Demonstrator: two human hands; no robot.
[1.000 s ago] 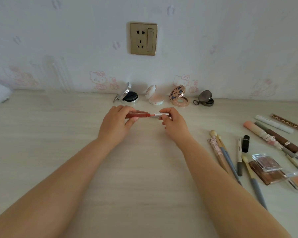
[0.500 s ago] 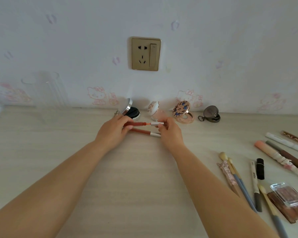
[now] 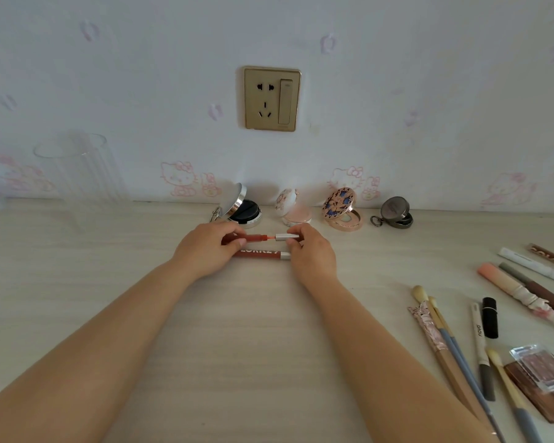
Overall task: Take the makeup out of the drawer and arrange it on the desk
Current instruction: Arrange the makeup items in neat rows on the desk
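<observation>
My left hand [image 3: 205, 247] holds the red tube [image 3: 256, 237] of a lip gloss at the far middle of the desk. My right hand [image 3: 311, 254] pinches its silver cap [image 3: 285, 237], pulled slightly off so a thin pink stem shows between cap and tube. A second red lip gloss [image 3: 263, 254] with white lettering lies flat on the desk just in front of the first, between my hands. No drawer is in view.
Four open compacts [image 3: 343, 209] stand along the wall behind my hands. A clear ribbed glass cup [image 3: 77, 177] is at the back left. Brushes [image 3: 451, 350], pencils, a black lipstick [image 3: 490, 318] and blush palettes [image 3: 538, 375] lie on the right of the pale wood desk [image 3: 237, 346].
Both hands moved away from me toward the wall. A second lip gloss, not seen a second ago, now lies on the desk. The cap is now a little separated from the held tube.
</observation>
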